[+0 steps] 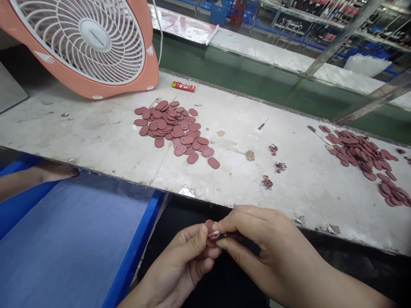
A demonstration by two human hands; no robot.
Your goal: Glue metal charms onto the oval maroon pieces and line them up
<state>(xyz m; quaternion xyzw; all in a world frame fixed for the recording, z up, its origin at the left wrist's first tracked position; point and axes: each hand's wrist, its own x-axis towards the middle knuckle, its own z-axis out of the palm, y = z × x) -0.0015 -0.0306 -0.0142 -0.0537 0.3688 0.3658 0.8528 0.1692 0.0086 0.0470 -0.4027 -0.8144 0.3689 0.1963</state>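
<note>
My left hand [180, 267] pinches a small reddish oval pad [209, 227] between thumb and fingers, low in the head view. My right hand [266, 244] holds a slim dark tool [229, 236] whose tip meets the pad, and a small pale bit shows at that contact. Both hands are close together just below the front edge of a scuffed white workbench [128, 141]. Loose heaps of matching pads lie on it, one mid-left [170, 128] and one at the right [362, 154]. My fingers hide most of the held pad.
Small curled reddish scraps [272, 149] and a small pointed tool [262, 124] lie on the bench. A pink fan [86, 42] stands at back left, with a red packet [183, 87] beyond. A blue-edged tray [73, 239] sits at left, with a person's forearm [38, 175] at the edge.
</note>
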